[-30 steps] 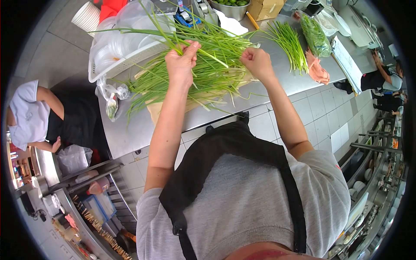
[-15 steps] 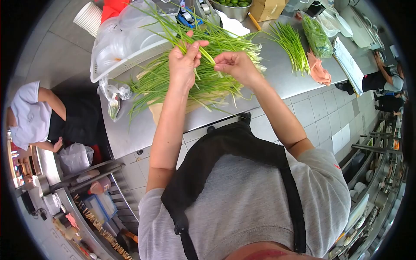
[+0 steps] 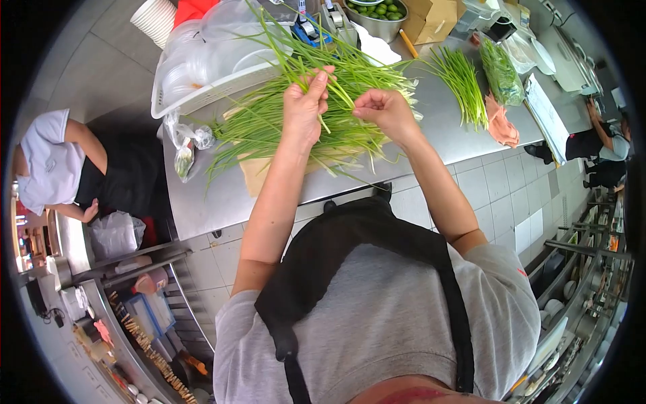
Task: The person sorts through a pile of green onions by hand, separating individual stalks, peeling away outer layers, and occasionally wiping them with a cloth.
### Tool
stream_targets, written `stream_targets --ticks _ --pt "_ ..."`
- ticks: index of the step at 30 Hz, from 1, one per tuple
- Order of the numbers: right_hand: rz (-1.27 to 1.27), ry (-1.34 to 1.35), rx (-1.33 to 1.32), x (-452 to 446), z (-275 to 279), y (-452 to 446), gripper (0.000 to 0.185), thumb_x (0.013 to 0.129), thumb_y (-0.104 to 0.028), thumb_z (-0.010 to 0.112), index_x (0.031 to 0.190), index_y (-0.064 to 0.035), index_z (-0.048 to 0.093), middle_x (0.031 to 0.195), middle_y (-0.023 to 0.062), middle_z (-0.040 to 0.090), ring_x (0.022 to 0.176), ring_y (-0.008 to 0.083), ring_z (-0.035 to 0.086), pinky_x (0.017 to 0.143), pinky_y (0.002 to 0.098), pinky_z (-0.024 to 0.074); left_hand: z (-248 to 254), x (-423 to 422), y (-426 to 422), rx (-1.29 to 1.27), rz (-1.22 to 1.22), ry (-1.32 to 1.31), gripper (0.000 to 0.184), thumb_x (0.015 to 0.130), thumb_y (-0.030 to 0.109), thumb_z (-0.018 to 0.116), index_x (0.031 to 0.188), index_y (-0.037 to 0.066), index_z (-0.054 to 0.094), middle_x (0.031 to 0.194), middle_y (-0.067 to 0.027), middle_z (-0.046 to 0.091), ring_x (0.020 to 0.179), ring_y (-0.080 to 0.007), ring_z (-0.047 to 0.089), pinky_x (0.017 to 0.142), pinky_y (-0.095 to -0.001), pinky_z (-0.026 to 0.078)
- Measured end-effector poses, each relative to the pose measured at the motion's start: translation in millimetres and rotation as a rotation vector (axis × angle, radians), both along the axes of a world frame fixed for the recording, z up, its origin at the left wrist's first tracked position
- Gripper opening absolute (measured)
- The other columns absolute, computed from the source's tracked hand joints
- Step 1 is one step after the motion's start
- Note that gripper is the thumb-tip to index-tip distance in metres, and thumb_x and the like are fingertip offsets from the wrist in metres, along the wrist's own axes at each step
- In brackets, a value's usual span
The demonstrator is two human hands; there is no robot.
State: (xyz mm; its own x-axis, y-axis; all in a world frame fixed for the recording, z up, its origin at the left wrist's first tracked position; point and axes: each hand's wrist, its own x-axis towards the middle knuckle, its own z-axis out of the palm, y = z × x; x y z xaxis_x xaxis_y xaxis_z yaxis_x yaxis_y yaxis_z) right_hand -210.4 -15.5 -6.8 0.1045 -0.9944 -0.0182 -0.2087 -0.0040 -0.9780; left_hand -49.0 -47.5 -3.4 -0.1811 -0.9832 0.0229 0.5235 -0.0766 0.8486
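Long green stalks lie in a wide pile [image 3: 262, 128] on brown paper [image 3: 254, 176] over the steel table. My left hand [image 3: 306, 108] is closed around a few green stalks above the pile, their long leaves reaching up and to the left. Close by on the right, my right hand [image 3: 387, 111] pinches at the pale lower end of those stalks, thumb against fingers. A smaller, neat bunch of green stalks [image 3: 461, 84] lies apart from the pile, to the right of my right hand.
A white basket [image 3: 202, 95] of clear plastic containers stands at the left, near a knotted plastic bag [image 3: 184, 161]. Behind are a tape dispenser [image 3: 338, 25] and a bowl of green fruit [image 3: 378, 28]. A clipboard [image 3: 546, 114] lies right. People stand at both sides.
My right hand has come in from the right to the stalks in my left hand and now pinches their end. The whole view has shifted slightly.
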Motion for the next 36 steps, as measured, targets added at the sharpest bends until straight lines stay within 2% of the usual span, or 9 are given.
stream_targets --ticks 7,9,15,18,20,21,24,31,36 --pt "0.021 -0.047 0.011 5 4 2 0.011 0.075 -0.005 0.062 0.085 0.0000 0.062 0.071 0.0021 0.061 0.063 0.0053 0.052 0.058 0.0198 0.0420 -5 1 -1 0.002 -0.037 0.022 0.023 0.084 0.021 0.054 0.099 0.003 0.056 0.088 -0.0013 0.057 0.064 -0.0021 0.043 0.047 -0.0160 0.033" --pt "0.018 -0.058 0.010 7 7 5 0.012 0.076 -0.006 0.061 0.085 0.0005 0.062 0.071 0.0024 0.061 0.063 0.0054 0.053 0.059 0.0199 0.0420 -6 2 -2 0.091 -0.117 0.163 0.027 0.085 0.022 0.051 0.104 0.003 0.052 0.097 -0.0057 0.057 0.080 -0.0094 0.053 0.061 -0.0214 0.043" --pt "0.046 -0.173 0.044 13 14 4 0.012 0.076 -0.008 0.062 0.085 -0.0005 0.062 0.071 0.0009 0.061 0.063 0.0048 0.052 0.058 0.0185 0.0402 -12 -2 0 0.111 -0.302 0.377 0.026 0.087 0.022 0.046 0.104 0.001 0.049 0.110 -0.0164 0.051 0.103 -0.0238 0.051 0.085 -0.0366 0.044" --pt "0.023 0.006 -0.082 16 6 0 0.017 0.073 -0.013 0.065 0.086 -0.0016 0.061 0.077 0.0046 0.061 0.069 0.0108 0.055 0.061 0.0231 0.0422 -19 -7 3 0.075 -0.332 0.360 0.022 0.087 0.022 0.046 0.097 0.002 0.049 0.104 -0.0157 0.053 0.097 -0.0226 0.053 0.083 -0.0367 0.045" --pt "-0.320 0.405 -0.501 18 13 1 0.025 0.069 -0.018 0.068 0.087 -0.0018 0.059 0.087 0.0108 0.060 0.081 0.0207 0.056 0.068 0.0303 0.0428 -25 -5 6 0.088 -0.320 0.329 0.020 0.086 0.022 0.048 0.092 0.003 0.050 0.097 -0.0109 0.055 0.087 -0.0197 0.056 0.078 -0.0354 0.047" --pt "-0.269 0.364 -0.516 17 15 -1 0.038 0.069 -0.027 0.067 0.094 0.0000 0.057 0.097 0.0169 0.055 0.092 0.0297 0.051 0.076 0.0366 0.0410 -24 -8 11 0.107 -0.286 0.264 0.018 0.087 0.022 0.048 0.091 0.004 0.051 0.091 -0.0083 0.055 0.081 -0.0167 0.055 0.072 -0.0315 0.046" --pt "-0.034 0.533 -0.581 17 9 -7 0.040 0.075 -0.030 0.061 0.100 0.0002 0.054 0.097 0.0176 0.054 0.094 0.0293 0.051 0.081 0.0357 0.0407 -25 -17 20 -0.005 -0.294 0.182 0.017 0.087 0.021 0.047 0.090 0.005 0.052 0.082 -0.0034 0.055 0.073 -0.0110 0.053 0.064 -0.0256 0.045" --pt "-0.026 0.578 -0.522 31 1 -6 0.035 0.081 -0.026 0.053 0.101 0.0034 0.052 0.099 0.0185 0.054 0.097 0.0317 0.048 0.083 0.0335 0.0385 -34 -22 27 -0.021 -0.288 -0.105 0.019 0.080 0.001 0.049 0.098 0.001 0.053 0.096 -0.0042 0.055 0.088 -0.0128 0.052 0.078 -0.0243 0.041" --pt "0.096 0.143 -0.118 13 -2 -13 0.032 0.086 -0.026 0.047 0.097 0.0033 0.055 0.089 0.0065 0.056 0.085 0.0149 0.050 0.077 0.0257 0.0381 -13 -1 33 -0.201 -0.279 -0.542 0.023 0.079 0.006 0.056 0.101 0.000 0.054 0.087 -0.0039 0.058 0.075 -0.0102 0.053 0.066 -0.0236 0.043"
